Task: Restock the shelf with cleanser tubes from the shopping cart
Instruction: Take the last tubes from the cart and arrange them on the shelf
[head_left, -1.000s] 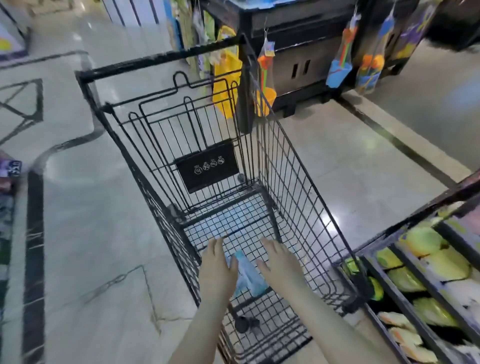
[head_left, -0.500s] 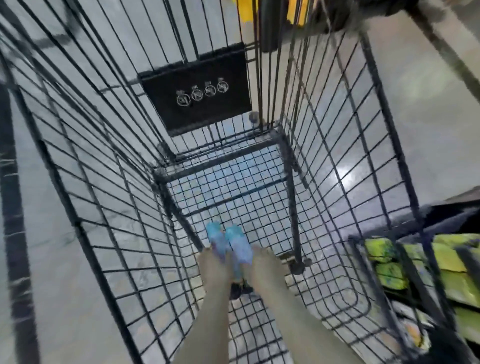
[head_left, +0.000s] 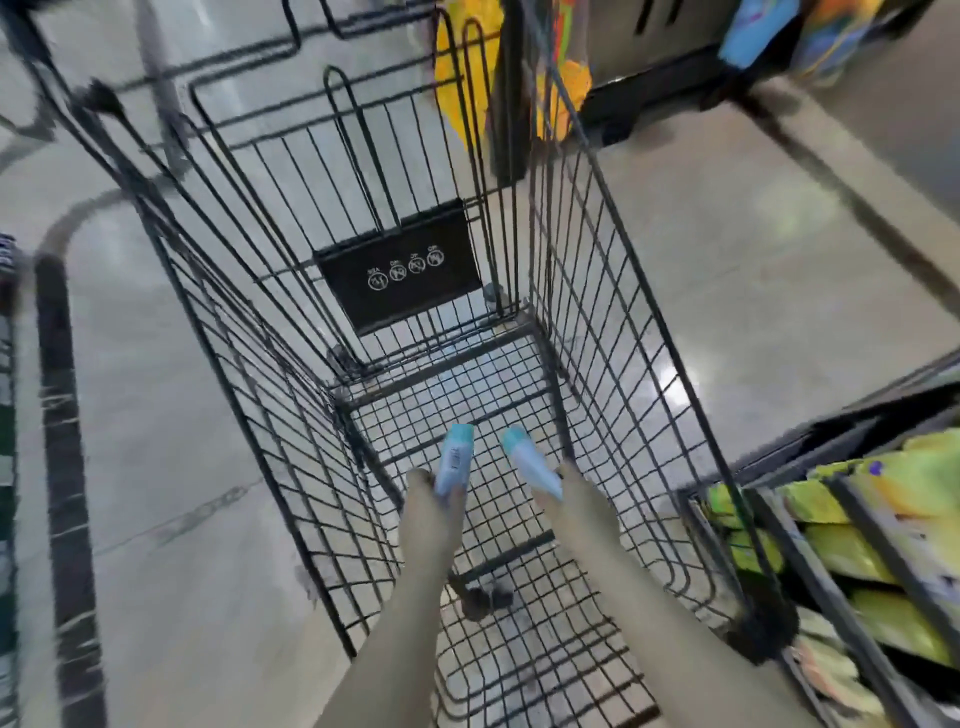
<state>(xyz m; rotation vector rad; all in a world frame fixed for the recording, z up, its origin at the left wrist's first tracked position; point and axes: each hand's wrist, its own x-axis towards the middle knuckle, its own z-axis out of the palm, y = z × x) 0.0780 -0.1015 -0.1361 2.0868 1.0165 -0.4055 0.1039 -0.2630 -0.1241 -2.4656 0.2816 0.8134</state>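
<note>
One tube (head_left: 453, 461) per grip, caps outward.

1 head view, somewhat blurred, looks steeply down and forward, close into the shopping cart (head_left: 597, 322).

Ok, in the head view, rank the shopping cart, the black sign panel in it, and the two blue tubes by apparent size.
1. shopping cart
2. black sign panel
3. left-hand tube and right-hand tube: look alike, both partly hidden by the hands, so unranked.
</note>
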